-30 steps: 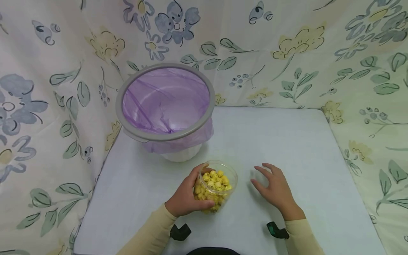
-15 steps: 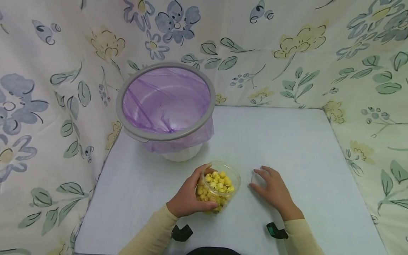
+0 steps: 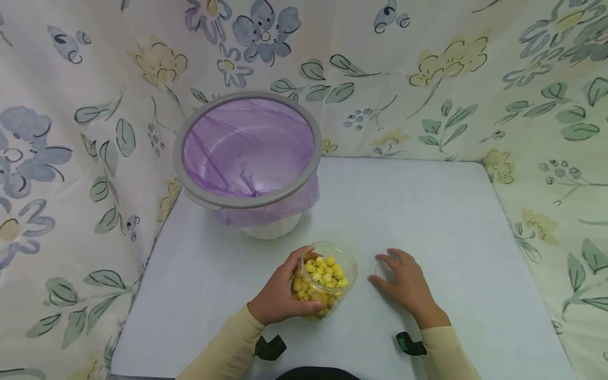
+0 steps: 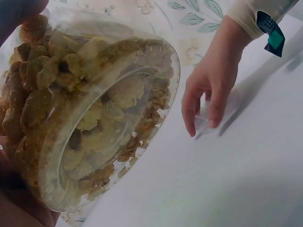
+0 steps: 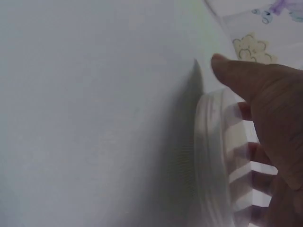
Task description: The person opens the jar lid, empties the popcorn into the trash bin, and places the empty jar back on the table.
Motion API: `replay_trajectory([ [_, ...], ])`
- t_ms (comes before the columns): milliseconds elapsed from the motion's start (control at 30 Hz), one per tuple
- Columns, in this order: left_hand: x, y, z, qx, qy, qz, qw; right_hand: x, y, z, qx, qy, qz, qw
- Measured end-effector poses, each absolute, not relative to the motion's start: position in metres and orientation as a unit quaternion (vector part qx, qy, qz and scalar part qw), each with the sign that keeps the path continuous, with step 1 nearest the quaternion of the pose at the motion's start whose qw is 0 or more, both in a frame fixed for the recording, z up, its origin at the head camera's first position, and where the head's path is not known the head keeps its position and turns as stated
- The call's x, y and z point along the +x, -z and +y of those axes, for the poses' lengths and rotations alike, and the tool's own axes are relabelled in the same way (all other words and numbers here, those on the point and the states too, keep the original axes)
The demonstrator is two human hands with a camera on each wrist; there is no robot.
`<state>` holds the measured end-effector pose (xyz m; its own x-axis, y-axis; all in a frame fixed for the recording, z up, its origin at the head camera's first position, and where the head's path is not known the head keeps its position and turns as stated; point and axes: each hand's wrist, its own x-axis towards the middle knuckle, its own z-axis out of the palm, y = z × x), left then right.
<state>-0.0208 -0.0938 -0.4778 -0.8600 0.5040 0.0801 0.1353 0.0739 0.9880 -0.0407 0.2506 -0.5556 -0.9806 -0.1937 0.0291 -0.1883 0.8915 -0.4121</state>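
In the head view my left hand (image 3: 280, 298) grips a clear plastic jar (image 3: 350, 278) from its left side, thumb in front and fingers behind. Yellow popcorn (image 3: 325, 272) fills much of the jar, whose open mouth faces up. The left wrist view looks at the jar's bottom (image 4: 106, 127), tilted and raised off the table. To the right, my right hand (image 3: 409, 287) curls its fingers round a clear round lid (image 5: 215, 156), close over the white table. The thumb (image 5: 236, 73) reaches past the lid's edge in the right wrist view.
A bin with a grey rim (image 3: 177, 158) and a purple liner (image 3: 252, 142) stands open behind the jar, at the back left. White table surface (image 3: 404, 200) stretches to the right. Flower-printed cloth (image 3: 361, 31) hangs round the back and sides.
My right hand has come slightly left and towards me, with the lid showing more between its fingers. The left hand and jar have shifted a little to the right.
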Motion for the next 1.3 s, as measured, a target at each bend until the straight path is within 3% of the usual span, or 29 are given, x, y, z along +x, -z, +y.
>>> replay_trajectory([
  [233, -0.020, 0.478, -0.099, 0.211, -0.645, 0.721, 0.139, -0.051, 0.540, 0.247, -0.114, 0.211, 0.971, 0.005],
  [467, -0.017, 0.476, -0.109, 0.210, -0.638, 0.731, 0.123, -0.080, 0.490, 0.227, -0.136, 0.264, 0.955, -0.002],
  [833, -0.009, 0.470, -0.133, 0.193, -0.619, 0.757, 0.081, -0.123, 0.402, 0.167, -0.290, 0.316, 0.889, -0.159],
  [1067, -0.005, 0.465, -0.146, 0.196, -0.617, 0.760, 0.061, -0.144, 0.366, 0.123, -0.386, 0.312, 0.835, -0.239],
  [1300, 0.000, 0.467, -0.151, 0.184, -0.624, 0.757, 0.063, -0.153, 0.363, 0.093, -0.481, 0.293, 0.788, -0.250],
])
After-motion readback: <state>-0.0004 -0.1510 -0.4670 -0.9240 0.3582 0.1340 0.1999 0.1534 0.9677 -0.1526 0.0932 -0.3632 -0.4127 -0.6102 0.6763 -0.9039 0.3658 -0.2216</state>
